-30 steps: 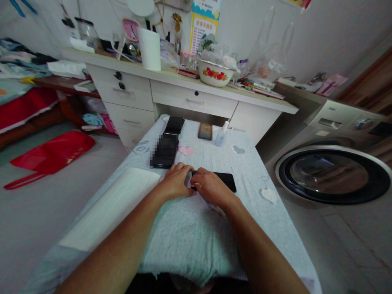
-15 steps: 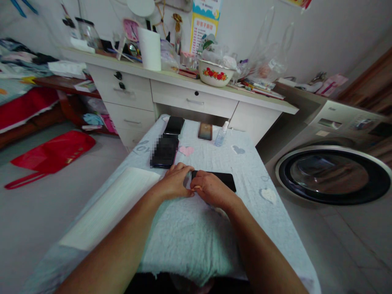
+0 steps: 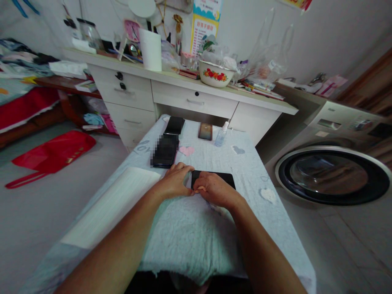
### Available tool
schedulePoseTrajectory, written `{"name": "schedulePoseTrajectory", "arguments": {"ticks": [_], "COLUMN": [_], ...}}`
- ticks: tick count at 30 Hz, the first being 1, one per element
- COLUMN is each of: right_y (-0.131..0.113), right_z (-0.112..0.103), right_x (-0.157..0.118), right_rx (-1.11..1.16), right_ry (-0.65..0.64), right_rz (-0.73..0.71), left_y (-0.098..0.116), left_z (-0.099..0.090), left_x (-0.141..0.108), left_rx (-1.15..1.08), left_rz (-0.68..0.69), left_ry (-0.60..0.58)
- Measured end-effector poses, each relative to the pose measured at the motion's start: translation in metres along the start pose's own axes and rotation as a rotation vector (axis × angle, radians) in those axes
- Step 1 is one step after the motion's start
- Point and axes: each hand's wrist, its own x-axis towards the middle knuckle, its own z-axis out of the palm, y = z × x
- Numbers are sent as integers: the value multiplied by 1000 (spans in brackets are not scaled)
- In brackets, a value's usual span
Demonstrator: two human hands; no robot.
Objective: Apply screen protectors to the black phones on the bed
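One phone, left hand at edge, right hand atop

- Premises: a home, evidently a lived-in room.
- Right: front-loading washing machine.
- Rear: white drawer unit bearing flowered bowl, pink clock.
- Left: piled clothes.

The left hand was bare, and so was the left forearm behind it, smooth in outline, slim at the wrist and broadening steadily further back. The right hand was uncovered too, and the right forearm behind it had the same plain, tapering shape, bare as far back from the hand as the view reached. Nearer the body than either hand, low between the arms, a near-black patch showed, possibly clothing but too shadowed to tell.
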Motion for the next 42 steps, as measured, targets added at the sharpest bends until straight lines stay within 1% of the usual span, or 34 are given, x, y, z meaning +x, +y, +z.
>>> {"name": "schedulePoseTrajectory", "arguments": {"ticks": [6, 12, 17, 23, 31, 42], "right_y": [-1, 2, 3, 5, 11, 9], "right_z": [-2, 5, 10, 8, 9, 9], "right_x": [0, 3, 6, 6, 5, 4], "right_rx": [9, 53, 56, 74, 90, 89], "right_ry": [6, 63, 102, 141, 153, 100], "right_rz": [37, 39, 102, 143, 122, 63], "left_y": [1, 1, 3, 2, 3, 2], "left_z": [0, 1, -1, 0, 0, 0], "left_x": [0, 1, 0, 1, 1, 1], "left_rx": [4, 17, 6, 7, 13, 11], "left_rz": [4, 11, 0, 6, 0, 0], "left_ry": [16, 35, 25, 33, 27, 34]}}
